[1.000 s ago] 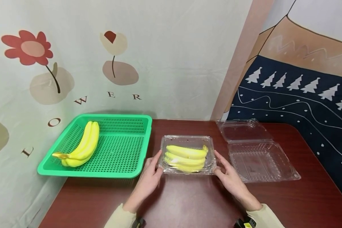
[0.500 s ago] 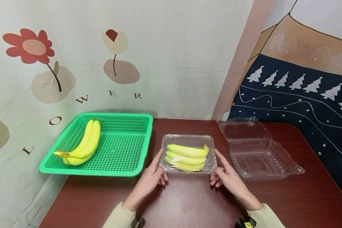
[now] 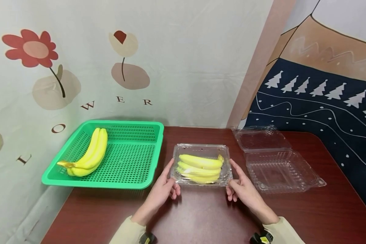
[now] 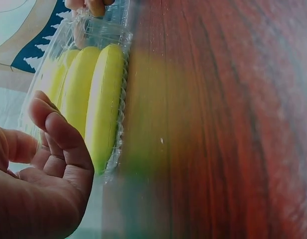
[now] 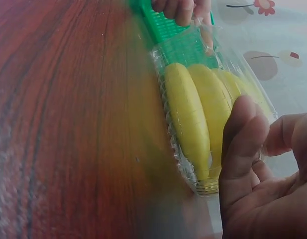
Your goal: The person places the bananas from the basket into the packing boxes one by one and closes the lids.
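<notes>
A clear plastic clamshell box (image 3: 201, 147), its lid down, lies on the table with a bunch of bananas (image 3: 199, 166) inside. My left hand (image 3: 159, 191) holds its left front corner: the thumb is at the corner and the index finger stretches along the side. At the right front corner my right hand (image 3: 245, 193) does the same. In both wrist views the other fingers curl below the rim. Through the wall of the box the bananas (image 4: 101, 99) show side by side in the left wrist view. The right wrist view shows the bananas (image 5: 188, 114) from the opposite end.
At the left stands a green basket (image 3: 128, 185) with another bunch of bananas (image 3: 93, 152) in it. A second clear clamshell box (image 3: 280, 169) lies unfolded at the right. The brown table (image 3: 198, 217) meets a printed curtain (image 3: 186, 67) at the back.
The lower fingers of both hands have come into sight below the box's front edge, curled inward. Otherwise only the head view has shifted slightly; the box stays in place.
</notes>
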A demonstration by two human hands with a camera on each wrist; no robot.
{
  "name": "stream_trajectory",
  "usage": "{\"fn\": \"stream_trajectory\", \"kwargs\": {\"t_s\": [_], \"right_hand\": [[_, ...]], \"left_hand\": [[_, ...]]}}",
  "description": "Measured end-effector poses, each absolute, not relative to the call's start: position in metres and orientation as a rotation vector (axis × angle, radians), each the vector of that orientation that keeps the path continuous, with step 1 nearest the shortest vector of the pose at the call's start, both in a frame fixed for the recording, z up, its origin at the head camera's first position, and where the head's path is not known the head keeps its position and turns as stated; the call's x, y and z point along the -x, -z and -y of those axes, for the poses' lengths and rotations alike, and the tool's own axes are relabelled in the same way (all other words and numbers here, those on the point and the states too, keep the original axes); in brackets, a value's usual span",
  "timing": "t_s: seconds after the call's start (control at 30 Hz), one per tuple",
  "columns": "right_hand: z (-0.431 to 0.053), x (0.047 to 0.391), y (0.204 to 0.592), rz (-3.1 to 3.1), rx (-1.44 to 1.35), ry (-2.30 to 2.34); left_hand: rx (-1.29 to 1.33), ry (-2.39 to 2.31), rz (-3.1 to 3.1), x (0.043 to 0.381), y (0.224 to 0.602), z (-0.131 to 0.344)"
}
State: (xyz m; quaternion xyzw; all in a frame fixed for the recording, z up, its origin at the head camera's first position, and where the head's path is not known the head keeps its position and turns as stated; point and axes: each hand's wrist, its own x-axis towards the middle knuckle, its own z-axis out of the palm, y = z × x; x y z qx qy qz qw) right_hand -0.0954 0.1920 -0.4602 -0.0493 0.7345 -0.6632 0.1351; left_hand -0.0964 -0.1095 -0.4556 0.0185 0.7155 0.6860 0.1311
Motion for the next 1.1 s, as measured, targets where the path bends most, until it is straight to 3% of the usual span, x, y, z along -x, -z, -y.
{"fn": "stream_trajectory", "kwargs": {"t_s": [1.1], "right_hand": [[-0.1959,0.0958,0.4588,-2.147,0.273,1.897]], "left_hand": [[-0.068,-2.024,-2.042,0.0965,0.4520,0.1092]]}}
